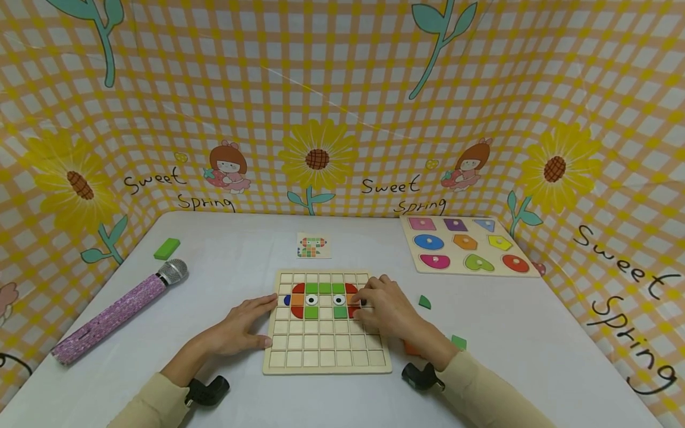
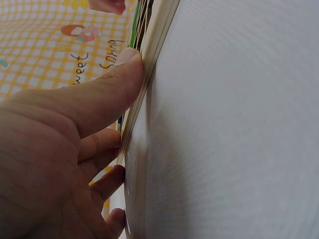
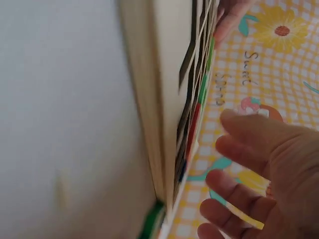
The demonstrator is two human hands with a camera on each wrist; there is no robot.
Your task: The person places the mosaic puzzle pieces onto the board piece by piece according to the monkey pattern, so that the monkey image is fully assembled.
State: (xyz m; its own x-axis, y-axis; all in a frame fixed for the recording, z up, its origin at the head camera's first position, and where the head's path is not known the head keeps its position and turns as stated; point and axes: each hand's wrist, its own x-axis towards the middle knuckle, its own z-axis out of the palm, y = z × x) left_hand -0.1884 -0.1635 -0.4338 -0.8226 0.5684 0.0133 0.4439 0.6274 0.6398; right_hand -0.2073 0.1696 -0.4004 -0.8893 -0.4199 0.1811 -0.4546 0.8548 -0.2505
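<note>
A wooden grid board (image 1: 327, 359) lies on the table with coloured tiles set into its upper rows. Red quarter-round tiles (image 1: 298, 289), green square tiles (image 1: 324, 288) and white tiles with printed eyes (image 1: 311, 300) form a face-like pattern, with a blue half-round tile (image 1: 287, 300) at its left end. My left hand (image 1: 235, 327) rests at the board's left edge, thumb and fingertips against the rim. Over the board's right side, my right hand (image 1: 387, 306) hovers with loosely bent fingers (image 3: 244, 154). Nothing shows between them in the right wrist view.
A picture card (image 1: 314, 245) lies behind the board. Right of it are a shape puzzle (image 1: 465, 244), a dark green quarter-round piece (image 1: 425, 302), a green piece (image 1: 458, 342) and an orange piece (image 1: 412, 348). At left lie a pink glittery microphone (image 1: 115, 318) and a green block (image 1: 167, 248).
</note>
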